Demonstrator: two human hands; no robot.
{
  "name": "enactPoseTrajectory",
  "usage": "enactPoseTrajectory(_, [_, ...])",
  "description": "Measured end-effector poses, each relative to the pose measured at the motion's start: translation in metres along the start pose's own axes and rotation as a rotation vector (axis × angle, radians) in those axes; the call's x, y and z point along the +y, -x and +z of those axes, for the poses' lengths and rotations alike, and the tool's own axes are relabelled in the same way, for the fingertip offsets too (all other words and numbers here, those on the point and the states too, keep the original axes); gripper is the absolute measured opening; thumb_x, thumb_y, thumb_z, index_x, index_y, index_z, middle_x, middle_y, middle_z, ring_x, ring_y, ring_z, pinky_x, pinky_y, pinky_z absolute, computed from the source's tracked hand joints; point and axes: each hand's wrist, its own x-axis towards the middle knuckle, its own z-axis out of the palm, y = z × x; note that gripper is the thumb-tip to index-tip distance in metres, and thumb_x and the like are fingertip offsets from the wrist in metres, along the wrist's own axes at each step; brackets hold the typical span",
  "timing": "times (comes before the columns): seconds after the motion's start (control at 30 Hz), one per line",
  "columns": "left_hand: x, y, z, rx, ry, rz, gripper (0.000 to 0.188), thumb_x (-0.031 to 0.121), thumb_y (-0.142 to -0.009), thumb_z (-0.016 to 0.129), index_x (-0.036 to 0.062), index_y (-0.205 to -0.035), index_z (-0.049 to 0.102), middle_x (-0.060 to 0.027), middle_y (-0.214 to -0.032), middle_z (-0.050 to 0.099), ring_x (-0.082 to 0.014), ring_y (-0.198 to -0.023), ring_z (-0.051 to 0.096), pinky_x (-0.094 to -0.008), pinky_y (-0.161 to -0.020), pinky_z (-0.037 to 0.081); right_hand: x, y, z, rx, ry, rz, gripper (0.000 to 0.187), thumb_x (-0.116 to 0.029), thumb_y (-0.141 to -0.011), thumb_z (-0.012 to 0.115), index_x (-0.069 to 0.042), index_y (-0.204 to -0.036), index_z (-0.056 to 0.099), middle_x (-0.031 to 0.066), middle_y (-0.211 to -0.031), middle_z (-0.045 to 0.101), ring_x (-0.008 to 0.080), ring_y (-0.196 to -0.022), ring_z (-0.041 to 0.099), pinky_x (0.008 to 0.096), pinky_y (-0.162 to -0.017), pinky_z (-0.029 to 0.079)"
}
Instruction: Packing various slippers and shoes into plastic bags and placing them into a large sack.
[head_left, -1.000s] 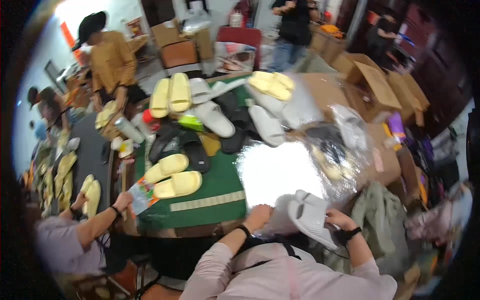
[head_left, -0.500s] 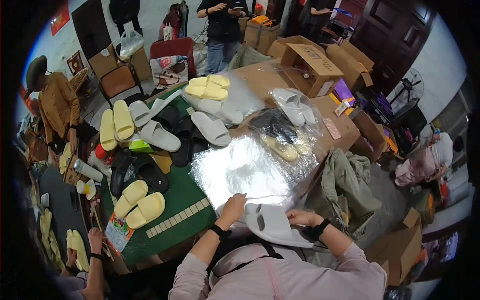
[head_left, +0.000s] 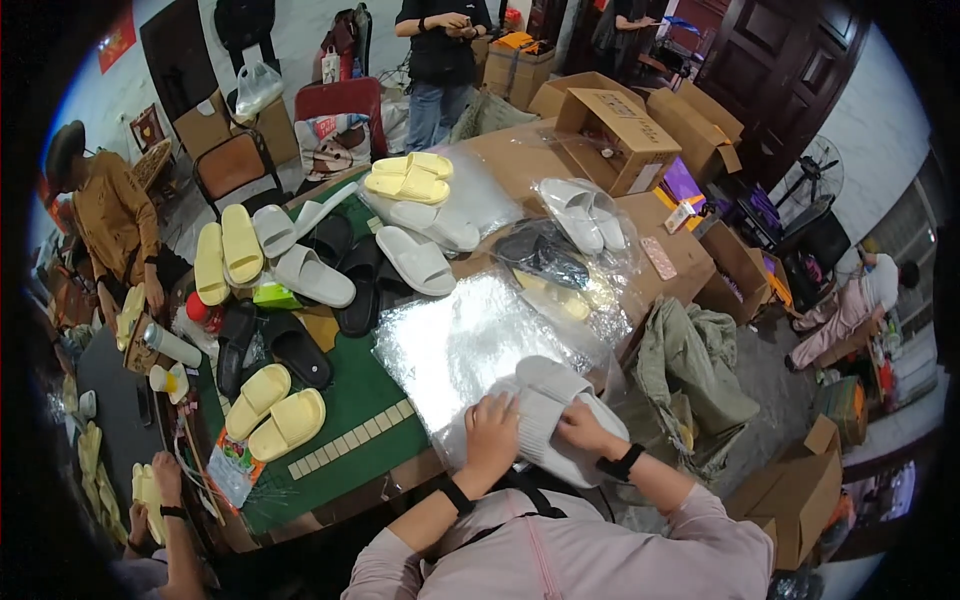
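Close to my body, a pair of pale grey slippers (head_left: 551, 379) lies tilted at the table's front edge, soles partly hidden. My left hand (head_left: 491, 432) is closed against the left side of the slippers, fingertips at the strap. At their right side my right hand (head_left: 588, 430) is curled with its fingers on the grey upper; the exact grip is partly hidden. Just beyond, a stack of shiny clear plastic bags (head_left: 440, 335) reflects the light. Bagged grey slippers (head_left: 572, 215), bagged black slippers (head_left: 540, 252) and a bagged yellow pair (head_left: 552, 295) lie farther back.
Loose yellow slippers (head_left: 288, 424), black slippers (head_left: 298, 352) and grey slippers (head_left: 415, 262) cover the green mat (head_left: 365, 385) on the left. Open cardboard boxes (head_left: 625, 140) stand at the back. A grey-green sack (head_left: 690, 370) hangs by the right edge. Several other people are around.
The grey slippers have turned from lying sideways to pointing away from me, toes on the plastic. My left hand has moved onto their side; my right hand has shifted slightly left.
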Motion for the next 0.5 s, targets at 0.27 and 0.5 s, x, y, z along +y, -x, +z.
enactPoseTrajectory(0.27, [0.035,0.0,-0.008,-0.286,0.131,-0.114,0.034,0.023,-0.089,0.049,0.0179,-0.123,0.055,-0.0171,-0.136,0.037,-0.0449,-0.127,0.026,-0.0626,-0.099,0.021,-0.039,-0.097,0.051,0.135,0.521,-0.279,0.025,-0.027,-0.079,0.052,-0.006,-0.09,0.059,0.0184,-0.084,0.058,0.0362,-0.085,0.052,0.0476,-0.077,0.037])
enactPoseTrajectory(0.5, [0.022,-0.032,-0.02,-0.045,0.336,-0.166,0.034,0.015,-0.086,0.051,0.0125,-0.12,0.056,-0.02,-0.126,0.045,-0.0429,-0.115,0.041,-0.047,-0.094,0.036,-0.035,-0.156,0.042,0.616,0.751,-0.815,0.021,-0.026,-0.078,0.052,-0.007,-0.081,0.062,0.0179,-0.083,0.061,0.0335,-0.088,0.056,0.046,-0.08,0.039])
